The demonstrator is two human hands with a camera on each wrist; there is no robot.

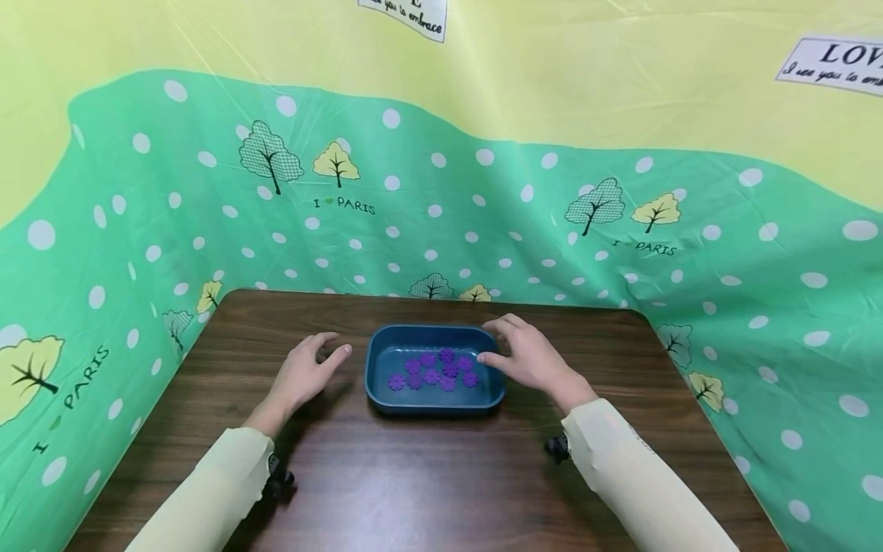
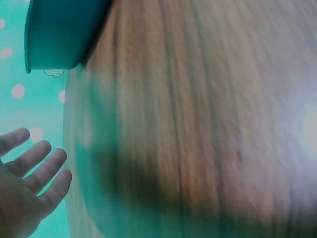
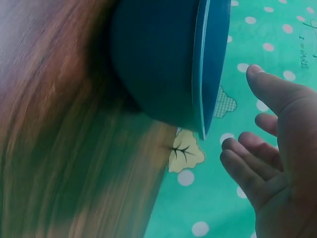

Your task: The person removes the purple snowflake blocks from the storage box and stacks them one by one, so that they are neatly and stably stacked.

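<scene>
A dark blue rectangular tray [image 1: 434, 408] with rounded corners stands on the wooden table in the head view. Several small purple flower-shaped pieces [image 1: 431, 376] lie inside it. My left hand [image 1: 303, 371] is held to the left of the tray, apart from it, fingers relaxed and holding nothing. On the other side, my right hand [image 1: 527, 354] hovers by the tray's right end, its thumb over the rim. In the right wrist view the fingers [image 3: 247, 166] are spread beside the tray wall [image 3: 153, 59], with a gap between. Nothing is in either hand.
The dark brown wooden table [image 1: 428, 491] has rounded far corners. Behind and beside it hangs a green and yellow cloth [image 1: 441, 207] with white dots and printed trees. A small black device [image 1: 279, 481] is strapped at the left wrist, another [image 1: 557, 449] at the right.
</scene>
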